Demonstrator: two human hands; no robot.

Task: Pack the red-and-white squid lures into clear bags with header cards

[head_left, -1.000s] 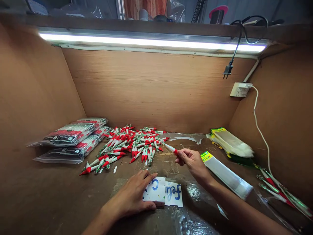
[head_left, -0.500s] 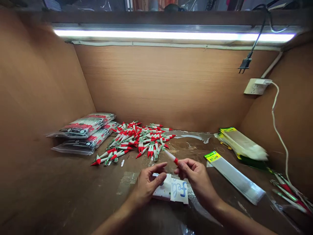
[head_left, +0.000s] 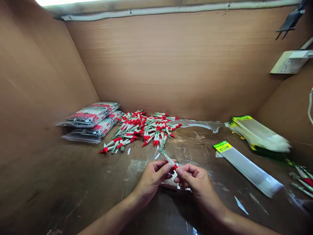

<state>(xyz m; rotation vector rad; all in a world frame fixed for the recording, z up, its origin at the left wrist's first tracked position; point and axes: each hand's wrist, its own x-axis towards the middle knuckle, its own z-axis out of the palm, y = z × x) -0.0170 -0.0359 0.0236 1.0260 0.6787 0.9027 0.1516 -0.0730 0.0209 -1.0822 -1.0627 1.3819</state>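
Note:
A slim red-and-white fishing lure (head_left: 170,159) with a green-and-white end slants up between my hands, its green end pointing away from me. My left hand (head_left: 156,176) is closed, thumb and fingers pinching the lure from the left near its middle. On the other side my right hand (head_left: 194,178) pinches the red end, fingers curled in. Below them lies a small white box or card (head_left: 168,184) on the table, mostly covered by both hands. Just beyond, a pile of similar lures (head_left: 146,129) spreads over the table.
Filled clear bags (head_left: 90,117) are stacked at the back left. On the right lie a flat clear sleeve with a yellow header (head_left: 249,169) and a stack of such sleeves (head_left: 264,133). More lures (head_left: 305,179) sit at the right edge. A plug (head_left: 290,23) hangs above a socket (head_left: 286,63).
My left hand has moved over to the lure and closed on it, while my right hand keeps its pinch. The view has tilted down and shifted left.

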